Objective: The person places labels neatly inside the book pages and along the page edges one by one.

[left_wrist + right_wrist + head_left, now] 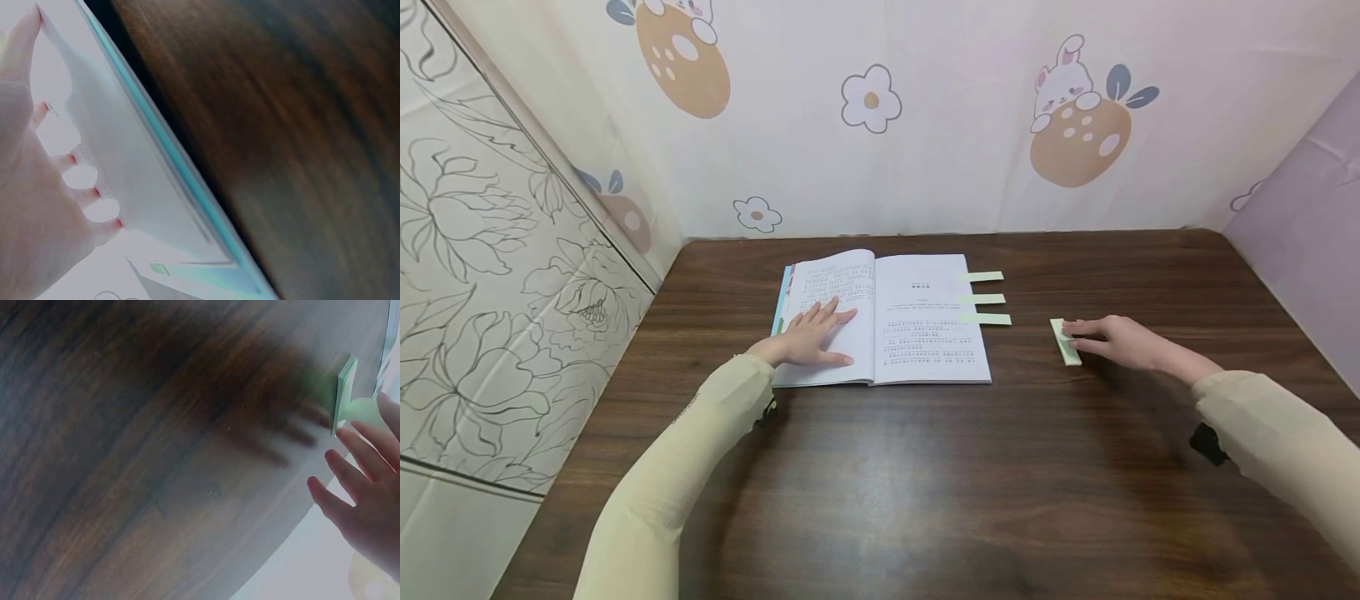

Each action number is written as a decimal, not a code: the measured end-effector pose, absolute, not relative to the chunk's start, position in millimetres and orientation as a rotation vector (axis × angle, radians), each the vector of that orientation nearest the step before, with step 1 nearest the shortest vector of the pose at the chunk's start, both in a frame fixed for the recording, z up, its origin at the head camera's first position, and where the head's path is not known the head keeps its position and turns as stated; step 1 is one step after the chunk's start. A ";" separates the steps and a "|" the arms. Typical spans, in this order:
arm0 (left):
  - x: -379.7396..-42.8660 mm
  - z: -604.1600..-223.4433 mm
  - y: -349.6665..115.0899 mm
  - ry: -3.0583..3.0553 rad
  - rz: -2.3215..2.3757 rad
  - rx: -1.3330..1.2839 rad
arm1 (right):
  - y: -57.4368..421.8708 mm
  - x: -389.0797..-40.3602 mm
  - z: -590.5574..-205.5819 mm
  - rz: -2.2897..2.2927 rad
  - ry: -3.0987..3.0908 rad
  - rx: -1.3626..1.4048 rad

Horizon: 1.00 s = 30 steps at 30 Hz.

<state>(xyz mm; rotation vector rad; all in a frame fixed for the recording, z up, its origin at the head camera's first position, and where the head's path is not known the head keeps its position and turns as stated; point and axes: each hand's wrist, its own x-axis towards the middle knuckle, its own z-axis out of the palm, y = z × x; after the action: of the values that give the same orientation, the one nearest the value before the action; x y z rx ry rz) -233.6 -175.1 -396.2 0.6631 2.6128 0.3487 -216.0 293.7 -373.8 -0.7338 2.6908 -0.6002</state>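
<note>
My left hand (pixel 808 337) rests with spread fingers on the left page of an open book (pixel 932 350). In the left wrist view, the fingertips of that hand (pixel 37 187) touch the white page above the book's blue cover edge. Off to the book's right, my right hand (pixel 1123 342) reaches to a narrow pale green sticky note pad (pixel 1070 354) on the table. Its thumb and index finger are at the pad's far end, apart from each other. In the right wrist view, the other fingers of this hand (pixel 369 481) are spread beside the pad (pixel 345 394).
Several pale green sticky strips, among them an upper strip (pixel 988 277) and a lower strip (pixel 996 319), stick out from the right page's edge. The dark wooden table (pixel 880 483) meets a patterned wall (pixel 947 167) at the back. A floral panel (pixel 497 250) stands at the left.
</note>
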 end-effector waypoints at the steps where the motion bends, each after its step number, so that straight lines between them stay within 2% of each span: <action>1: -233.5 -396.3 -175.0 2.613 0.350 0.663 | 293.0 -215.9 -373.9 -0.599 2.719 -0.720; 8: -233.4 -397.2 -174.8 2.621 0.356 0.664 | 289.8 -212.9 -374.5 -0.657 2.863 -0.585; 30: -233.8 -396.9 -174.9 2.613 0.361 0.660 | 286.0 -209.3 -375.1 -0.911 3.101 -0.462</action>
<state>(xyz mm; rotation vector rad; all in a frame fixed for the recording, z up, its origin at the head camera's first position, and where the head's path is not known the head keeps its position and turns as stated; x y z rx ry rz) -233.8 -174.9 -396.9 0.6604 2.6126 0.3609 -209.3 286.0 -375.1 -0.4617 3.1010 -0.9111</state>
